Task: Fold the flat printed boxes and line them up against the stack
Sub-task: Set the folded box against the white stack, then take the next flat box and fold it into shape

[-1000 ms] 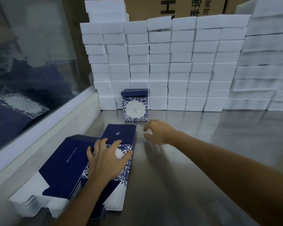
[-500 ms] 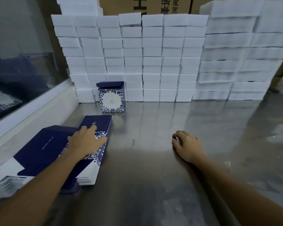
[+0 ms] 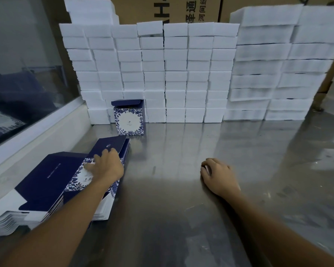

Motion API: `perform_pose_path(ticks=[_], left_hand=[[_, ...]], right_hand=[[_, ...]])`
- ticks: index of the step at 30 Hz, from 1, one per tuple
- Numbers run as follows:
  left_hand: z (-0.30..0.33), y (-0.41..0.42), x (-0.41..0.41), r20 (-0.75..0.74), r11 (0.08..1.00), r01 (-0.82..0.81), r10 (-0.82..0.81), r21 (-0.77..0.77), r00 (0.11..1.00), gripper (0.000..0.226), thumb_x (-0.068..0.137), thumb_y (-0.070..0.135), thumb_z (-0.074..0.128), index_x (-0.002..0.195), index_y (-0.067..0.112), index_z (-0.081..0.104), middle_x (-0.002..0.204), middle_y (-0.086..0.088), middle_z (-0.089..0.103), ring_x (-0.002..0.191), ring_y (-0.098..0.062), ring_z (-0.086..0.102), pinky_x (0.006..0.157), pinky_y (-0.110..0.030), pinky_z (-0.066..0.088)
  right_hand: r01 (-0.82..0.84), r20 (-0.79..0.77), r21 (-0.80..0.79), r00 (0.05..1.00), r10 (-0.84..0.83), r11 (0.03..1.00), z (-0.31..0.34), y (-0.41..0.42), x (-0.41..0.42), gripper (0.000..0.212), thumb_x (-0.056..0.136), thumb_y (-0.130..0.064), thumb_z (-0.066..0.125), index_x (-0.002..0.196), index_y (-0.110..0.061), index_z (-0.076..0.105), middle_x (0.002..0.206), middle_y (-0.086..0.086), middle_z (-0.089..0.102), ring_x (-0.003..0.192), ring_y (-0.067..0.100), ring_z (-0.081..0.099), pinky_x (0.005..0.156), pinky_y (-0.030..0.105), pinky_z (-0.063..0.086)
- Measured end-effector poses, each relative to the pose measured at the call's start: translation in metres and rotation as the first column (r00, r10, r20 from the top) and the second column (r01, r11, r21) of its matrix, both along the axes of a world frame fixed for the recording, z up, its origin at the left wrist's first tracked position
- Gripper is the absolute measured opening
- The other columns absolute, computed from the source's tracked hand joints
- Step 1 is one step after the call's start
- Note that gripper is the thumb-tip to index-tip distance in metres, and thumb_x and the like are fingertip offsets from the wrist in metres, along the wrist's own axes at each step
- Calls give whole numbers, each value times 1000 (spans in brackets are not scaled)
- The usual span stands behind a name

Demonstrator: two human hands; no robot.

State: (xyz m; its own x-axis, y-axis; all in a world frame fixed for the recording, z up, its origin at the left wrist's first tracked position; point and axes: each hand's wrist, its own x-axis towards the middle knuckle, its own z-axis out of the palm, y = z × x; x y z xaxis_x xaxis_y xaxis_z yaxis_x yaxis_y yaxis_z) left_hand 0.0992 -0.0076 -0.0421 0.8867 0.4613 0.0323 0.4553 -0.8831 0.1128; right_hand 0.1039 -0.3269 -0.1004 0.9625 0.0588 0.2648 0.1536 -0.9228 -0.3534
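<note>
Navy, blue-floral flat printed boxes (image 3: 52, 182) lie piled.

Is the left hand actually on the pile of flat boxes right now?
Touching. In the head view the left hand lies on top of the pile of flat boxes, fingers spread across the top sheet's printed panel, no gap showing.

Two bare forearms are seen entering from the lower edge of the frame, ending in the left hand (image 3: 106, 168) and right hand (image 3: 219, 175) (no sleeves, gloves or jewellery are worn).
</note>
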Motion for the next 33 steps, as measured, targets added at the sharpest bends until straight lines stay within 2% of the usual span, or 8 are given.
perform_pose_path(ticks=[4, 11, 13, 16, 18, 21, 29, 33], left_hand=[[-7, -17, -1, 35, 937, 138, -158, 320, 987, 80, 90, 6, 60, 155, 12, 13, 162, -6, 18, 148, -38, 13, 107, -75, 13], [22, -31, -10, 56, 752, 219, -321, 622, 945, 82, 91, 17, 60, 155, 7, 10, 163, -11, 13, 148, -41, 9, 110, -74, 9], [21, -46, -16, 77, 742, 265, -391, 616, 917, 87, 89, 17, 63, 155, 7, 7, 163, -12, 10, 149, -41, 7, 110, -73, 8], [13, -76, -23, 109, 721, 348, -504, 599, 857, 88, 90, 19, 62, 155, 5, 4, 163, -14, 7, 148, -42, 3, 109, -73, 7], [4, -96, -29, 112, 697, 399, -564, 597, 818, 86, 93, 22, 58, 154, 5, 1, 164, -14, 4, 148, -43, 0, 109, -72, 5], [-5, -118, -37, 129, 692, 446, -610, 567, 782, 86, 92, 20, 60, 155, 5, 3, 164, -14, 7, 149, -41, 2, 111, -69, 8], [2, -114, -51, 451, 553, 825, -769, 116, 453, 57, 92, 22, 48, 144, 6, 34, 151, -11, 39, 144, -24, 30, 121, -39, 17], [13, -83, -40, 548, 764, 630, -591, 142, 593, 46, 100, 41, 39, 136, 12, 43, 143, -6, 45, 133, -23, 42, 113, -52, 27]], right_hand=[[-6, -11, -2, 1000, 6, 1000, 0, -3, 2, 25, 100, -35, 45, 115, -26, 63, 126, -6, 61, 113, 19, 56, 92, 33, 33], [49, -114, 156, 993, -31, 987, 15, 9, 8, 23, 98, -35, 55, 113, -23, 67, 122, 0, 65, 114, 22, 60, 103, 38, 42], [60, -172, 515, 984, 35, 855, 27, 32, 3, 22, 98, -33, 59, 109, -17, 69, 111, 4, 72, 105, 23, 67, 94, 36, 51], [158, -305, 901, 893, 331, 405, 51, 74, -8, 36, 102, -45, 50, 117, -15, 66, 109, 5, 75, 96, 19, 72, 77, 29, 54], [294, -303, 950, 795, 526, 103, 62, 93, -14, 49, 103, -53, 39, 126, -17, 62, 111, 6, 75, 99, 22, 72, 81, 35, 55], [382, -212, 911, 758, 617, -156, 71, 102, -20, 55, 102, -53, 37, 134, -14, 59, 126, 10, 70, 116, 27, 67, 99, 42, 51], [453, -234, 844, 793, 563, -287, 67, 82, -12, 46, 103, -41, 46, 109, -2, 69, 107, 14, 74, 96, 29, 73, 91, 43, 54], [404, -264, 888, 838, 477, -218, 70, 58, -6, 41, 103, -36, 50, 124, -4, 62, 115, 15, 73, 98, 29, 74, 78, 40, 60]])
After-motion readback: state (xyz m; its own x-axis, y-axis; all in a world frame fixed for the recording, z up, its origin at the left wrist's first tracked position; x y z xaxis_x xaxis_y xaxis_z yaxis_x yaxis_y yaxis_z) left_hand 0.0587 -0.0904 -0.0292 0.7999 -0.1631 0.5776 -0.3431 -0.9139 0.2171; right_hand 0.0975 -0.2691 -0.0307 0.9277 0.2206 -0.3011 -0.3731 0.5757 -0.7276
